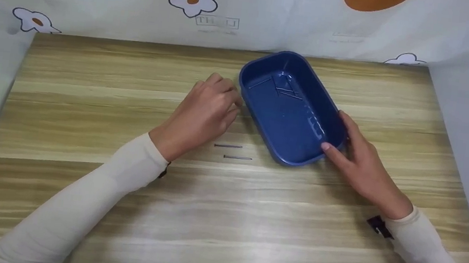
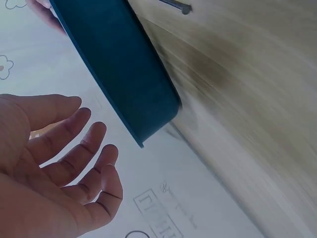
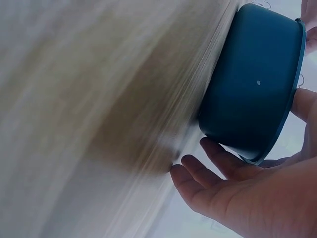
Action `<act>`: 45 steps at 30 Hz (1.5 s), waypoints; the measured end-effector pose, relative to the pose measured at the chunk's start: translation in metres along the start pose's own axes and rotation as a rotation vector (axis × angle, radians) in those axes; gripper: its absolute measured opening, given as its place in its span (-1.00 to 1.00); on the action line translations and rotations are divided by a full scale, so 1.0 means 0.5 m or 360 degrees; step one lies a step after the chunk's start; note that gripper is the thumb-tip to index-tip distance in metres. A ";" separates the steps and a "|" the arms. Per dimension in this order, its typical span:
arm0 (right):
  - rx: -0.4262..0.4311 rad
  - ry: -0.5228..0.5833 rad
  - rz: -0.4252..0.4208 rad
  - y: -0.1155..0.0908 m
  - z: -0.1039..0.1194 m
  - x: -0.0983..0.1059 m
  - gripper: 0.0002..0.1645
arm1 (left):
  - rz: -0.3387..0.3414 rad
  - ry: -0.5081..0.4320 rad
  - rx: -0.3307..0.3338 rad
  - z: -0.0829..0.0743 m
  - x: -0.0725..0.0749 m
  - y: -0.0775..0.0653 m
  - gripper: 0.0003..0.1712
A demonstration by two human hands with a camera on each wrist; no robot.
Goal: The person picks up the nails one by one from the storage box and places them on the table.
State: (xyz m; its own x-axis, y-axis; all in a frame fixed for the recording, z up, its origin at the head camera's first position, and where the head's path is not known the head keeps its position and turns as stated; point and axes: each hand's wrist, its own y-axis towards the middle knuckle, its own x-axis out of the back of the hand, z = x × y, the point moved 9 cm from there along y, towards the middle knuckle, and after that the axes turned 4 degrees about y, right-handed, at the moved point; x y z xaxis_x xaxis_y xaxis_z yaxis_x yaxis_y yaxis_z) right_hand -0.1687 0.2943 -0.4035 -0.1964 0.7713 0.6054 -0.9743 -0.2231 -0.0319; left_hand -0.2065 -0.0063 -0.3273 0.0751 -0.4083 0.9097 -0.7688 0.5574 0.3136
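roomy worktop (image 1: pixel 215 226) bottom centre, blue tub (image 1: pixel 292 125) up near its back edge, right hand (image 1: pixel 362 168) gripping it, left hand (image 1: pixel 208 113) loose, nails (image 1: pixel 291 95) inside, head view only

Between left hand (image 1: pixel 208 113) and right hand (image 1: pixel 365 166), a blue rectangular plastic tub (image 1: pixel 292 127) holds thin metal nails (image 1: pixel 290 95) at its far end, two grey nails (image 1: pixel 237 157) lying left of its near end on the wood-grain surface (image 1: pixel 207 216).
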 end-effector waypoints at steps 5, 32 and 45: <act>-0.0010 0.0009 0.0013 0.003 0.001 -0.006 0.01 | 0.0054 0.0024 0.0019 0.001 -0.009 0.027 -0.86; -0.0020 0.0020 -0.0002 0.007 -0.002 -0.010 0.01 | 0.0295 0.0180 0.0041 -0.007 -0.100 0.144 -0.81; 0.0015 0.0033 -0.0013 0.006 0.000 -0.010 -0.01 | 0.0312 0.0308 -0.0018 -0.015 -0.133 0.174 -0.77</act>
State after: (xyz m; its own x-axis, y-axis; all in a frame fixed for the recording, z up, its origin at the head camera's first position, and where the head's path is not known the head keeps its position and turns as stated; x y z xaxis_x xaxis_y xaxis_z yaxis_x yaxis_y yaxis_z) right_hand -0.1705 0.2900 -0.4068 -0.1906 0.7853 0.5891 -0.9749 -0.2219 -0.0195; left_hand -0.2734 0.0747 -0.3586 0.0460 -0.1467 0.9881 -0.7737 0.6205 0.1282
